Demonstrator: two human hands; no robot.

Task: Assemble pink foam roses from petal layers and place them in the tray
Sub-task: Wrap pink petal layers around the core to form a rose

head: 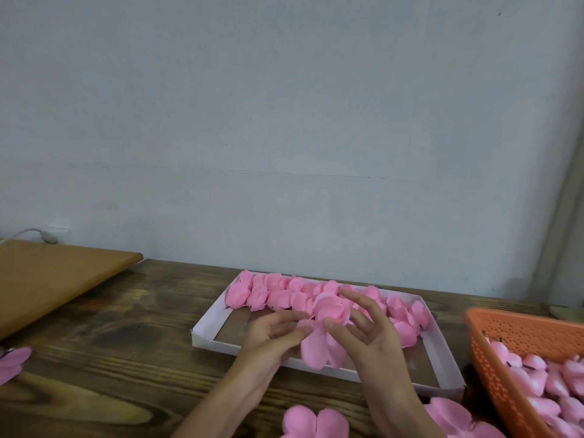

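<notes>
**A:** What surrounds the work, biggest first?

**B:** A pale wall (284, 121) behind, then the dark wooden bench (110, 358). Taking the tray (208, 314) as the dial's centre, a tan board (53, 279) lies at 10 o'clock. An orange basket (521, 330) of pink pieces sits at 4 o'clock, close to the tray's corner.

**A:** And in the tray?

**B:** Finished roses (271, 295) are packed along its 12 o'clock edge and curl down the 3 o'clock side. The near part shows bare brown floor.

**A:** Anything loose?

**B:** Flat petal layers (316, 422) lie at 6 o'clock, with more at 5 and 8.

**A:** The hands?

**B:** Both hold the half-made rose (328, 311) above the tray's 6 o'clock rim. The left hand (271, 339) has its fingertips curled onto the lower petals. The right hand (373, 336) presses its thumb in, other fingers spread. Together they hide part of the roses and rim.
</notes>
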